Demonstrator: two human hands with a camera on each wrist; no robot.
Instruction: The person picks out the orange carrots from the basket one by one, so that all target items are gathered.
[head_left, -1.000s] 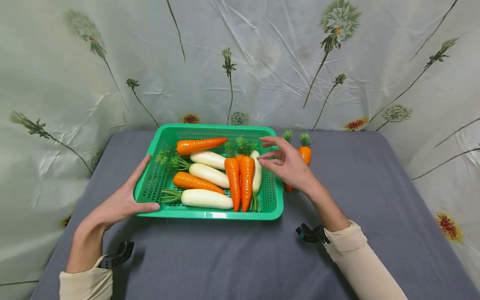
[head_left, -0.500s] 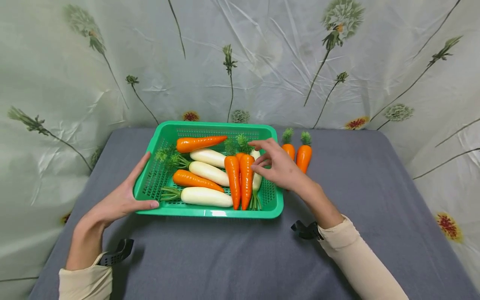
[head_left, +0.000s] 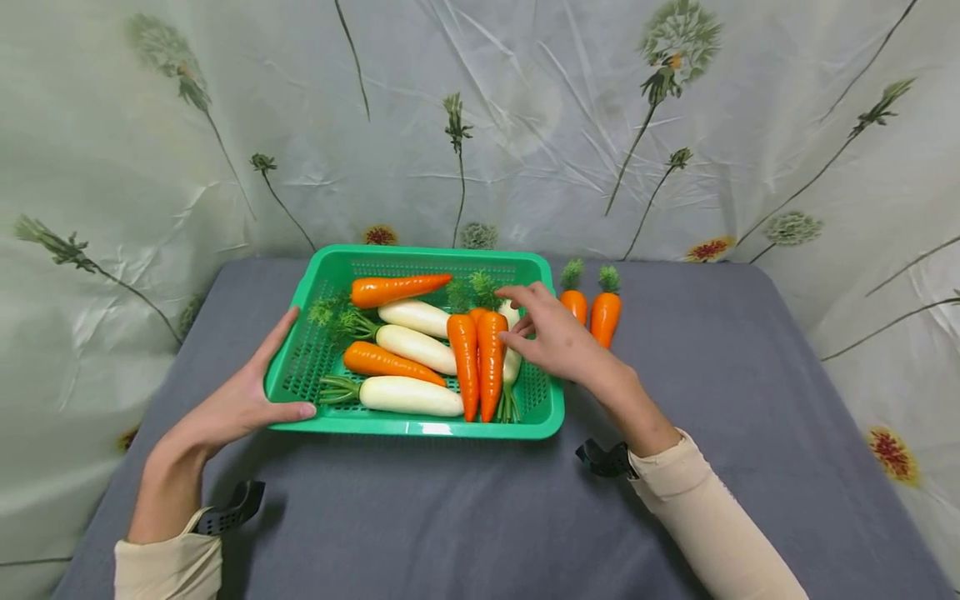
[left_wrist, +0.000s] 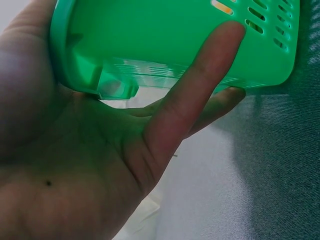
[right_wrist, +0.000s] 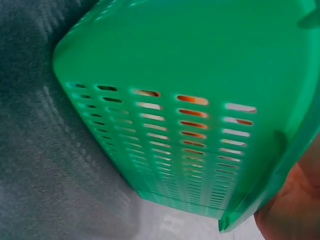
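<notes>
In the head view, my left hand [head_left: 232, 404] grips the left side of a green basket [head_left: 420, 427], thumb on the front rim, other fingers along the outer wall. In the left wrist view, two long fingers lie against the basket wall [left_wrist: 140, 30]. My right hand [head_left: 558, 333] reaches over the right rim, fingers bent and parted from the thumb, the thumb tip beside the rightmost carrot [head_left: 492, 367] in the basket. A white radish [head_left: 512, 367] lies partly hidden under this hand. Contact there cannot be told. The right wrist view shows mostly the basket's perforated outer wall [right_wrist: 200, 60].
White radishes [head_left: 412, 395] and orange carrots [head_left: 393, 362] lie across the basket's left and middle. Two carrots [head_left: 605, 317] with green tops lie outside, behind the right wrist. Grey cloth [head_left: 420, 517] covers the table, and a flower-print curtain [head_left: 540, 125] hangs behind.
My right hand has moved left and slightly down, farther over the basket, uncovering more of the two outside carrots. My left hand keeps its place at the basket.
</notes>
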